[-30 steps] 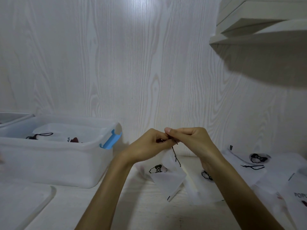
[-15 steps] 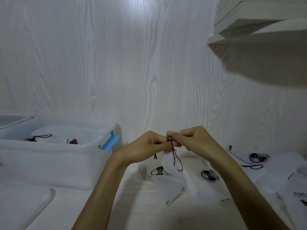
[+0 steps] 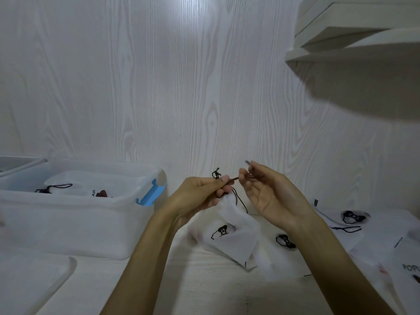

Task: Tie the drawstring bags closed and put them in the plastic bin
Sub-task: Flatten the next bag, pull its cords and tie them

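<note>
A white drawstring bag (image 3: 229, 226) with a black print hangs above the table in front of me. My left hand (image 3: 200, 196) pinches its gathered neck, where a small dark knot sticks up. My right hand (image 3: 266, 192) pinches the dark drawstring (image 3: 234, 178) and holds it taut to the right; a loose loop dangles below. The clear plastic bin (image 3: 75, 223) with a blue latch stands at the left, with a tied bag (image 3: 68, 186) inside. Several more white bags (image 3: 350, 221) lie flat on the table at the right.
A clear bin lid (image 3: 29, 283) lies at the lower left. A second container's edge (image 3: 20, 163) shows at the far left. White shelves (image 3: 354, 42) jut out at the upper right. A white wood-grain wall stands close behind the table.
My hands, touching over the bag's neck before, have drawn apart. The right hand has pulled the cord out to the right, and the bag has lifted slightly.
</note>
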Demonstrator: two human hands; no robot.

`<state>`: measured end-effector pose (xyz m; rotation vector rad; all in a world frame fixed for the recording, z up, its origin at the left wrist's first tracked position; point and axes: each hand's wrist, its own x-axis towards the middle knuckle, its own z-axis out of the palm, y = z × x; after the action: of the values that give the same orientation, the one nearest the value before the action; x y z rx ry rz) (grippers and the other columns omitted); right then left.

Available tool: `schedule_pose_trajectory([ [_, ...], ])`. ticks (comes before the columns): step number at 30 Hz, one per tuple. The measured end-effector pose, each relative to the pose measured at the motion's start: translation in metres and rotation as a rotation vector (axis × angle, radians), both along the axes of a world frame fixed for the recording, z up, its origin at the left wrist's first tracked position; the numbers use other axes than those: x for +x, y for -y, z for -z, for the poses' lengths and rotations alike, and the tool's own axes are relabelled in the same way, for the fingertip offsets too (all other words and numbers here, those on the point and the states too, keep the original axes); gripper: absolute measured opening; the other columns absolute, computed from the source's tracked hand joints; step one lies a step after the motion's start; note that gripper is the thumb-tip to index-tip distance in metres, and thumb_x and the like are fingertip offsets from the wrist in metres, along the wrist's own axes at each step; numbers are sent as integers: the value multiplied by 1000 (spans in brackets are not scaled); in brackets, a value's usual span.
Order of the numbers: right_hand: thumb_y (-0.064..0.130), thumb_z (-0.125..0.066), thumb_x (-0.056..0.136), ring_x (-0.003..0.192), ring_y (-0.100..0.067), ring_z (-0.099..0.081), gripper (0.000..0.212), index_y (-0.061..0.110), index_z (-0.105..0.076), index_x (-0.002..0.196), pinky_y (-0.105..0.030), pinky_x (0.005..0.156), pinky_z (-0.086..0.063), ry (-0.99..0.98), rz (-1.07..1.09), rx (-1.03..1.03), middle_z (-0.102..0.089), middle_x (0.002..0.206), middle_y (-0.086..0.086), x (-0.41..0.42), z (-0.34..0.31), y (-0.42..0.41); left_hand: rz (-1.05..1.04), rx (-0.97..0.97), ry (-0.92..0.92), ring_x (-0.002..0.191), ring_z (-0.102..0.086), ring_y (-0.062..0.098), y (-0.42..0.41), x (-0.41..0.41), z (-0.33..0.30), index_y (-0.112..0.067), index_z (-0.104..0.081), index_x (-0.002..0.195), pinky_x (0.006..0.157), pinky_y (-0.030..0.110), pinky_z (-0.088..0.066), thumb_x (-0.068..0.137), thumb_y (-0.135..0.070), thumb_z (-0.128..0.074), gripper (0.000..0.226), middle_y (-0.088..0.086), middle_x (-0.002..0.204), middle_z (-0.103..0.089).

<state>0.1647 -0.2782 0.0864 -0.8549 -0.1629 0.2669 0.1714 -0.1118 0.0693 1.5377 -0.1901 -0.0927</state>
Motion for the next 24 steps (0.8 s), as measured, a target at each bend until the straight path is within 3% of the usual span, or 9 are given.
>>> schedule_pose_trajectory([
  [4,16,-65,78,85,-19,-72,15,9,-72,67,-18,68,-57,173,76,-245,-73,89,-14,-7,-10,3,-11,-184,-63,71,-69,1,-1,0,1,-10,-72,90,62,10,-53,86,-15,-64,11,0,78,-74],
  [6,18,-65,76,94,-20,-71,12,8,-72,76,-19,77,-56,296,36,-416,-73,95,-14,-14,-18,7,-10,-247,-70,74,-70,2,-3,0,0,-9,-72,94,65,11,-54,86,-10,-64,11,2,85,-75],
  [9,22,-65,77,101,-16,-68,23,12,-70,97,-21,86,-54,511,-189,-837,-73,103,-6,-30,-31,19,-12,-300,-91,72,-71,3,-8,-2,-3,-10,-71,91,65,12,-55,85,-5,-63,11,2,83,-76],
  [12,24,-66,83,102,-14,-67,26,23,-67,109,-24,83,-54,634,-461,-1174,-70,112,5,-48,-45,32,14,-265,-84,73,-71,5,-14,-4,-3,-11,-71,89,63,12,-55,83,-2,-64,13,2,83,-76],
  [13,27,-66,84,98,-12,-68,25,25,-67,109,-24,79,-55,654,-425,-1222,-70,111,7,-52,-47,34,26,-244,-80,72,-71,5,-16,-5,-3,-12,-71,88,62,12,-54,83,-2,-63,13,2,83,-76],
  [17,31,-63,86,66,-1,-61,18,32,-69,103,-16,57,-45,641,131,-1233,-70,95,13,-36,-36,28,81,-128,-43,69,-70,3,-16,-10,-5,-13,-70,88,59,10,-53,84,-2,-62,14,-1,81,-75],
  [21,24,-55,93,59,6,-53,25,32,-64,116,-12,58,-41,713,5,-1296,-63,95,14,-16,-12,10,131,-48,-11,67,-70,5,-14,-12,-6,-15,-74,80,57,11,-52,79,-1,-65,17,2,77,-75],
  [24,17,-51,96,61,4,-52,26,25,-64,117,-14,61,-42,743,-65,-1233,-59,82,24,-11,-4,7,148,1,15,69,-70,5,-16,-12,-5,-20,-77,75,59,11,-52,77,-2,-65,21,1,78,-75],
])
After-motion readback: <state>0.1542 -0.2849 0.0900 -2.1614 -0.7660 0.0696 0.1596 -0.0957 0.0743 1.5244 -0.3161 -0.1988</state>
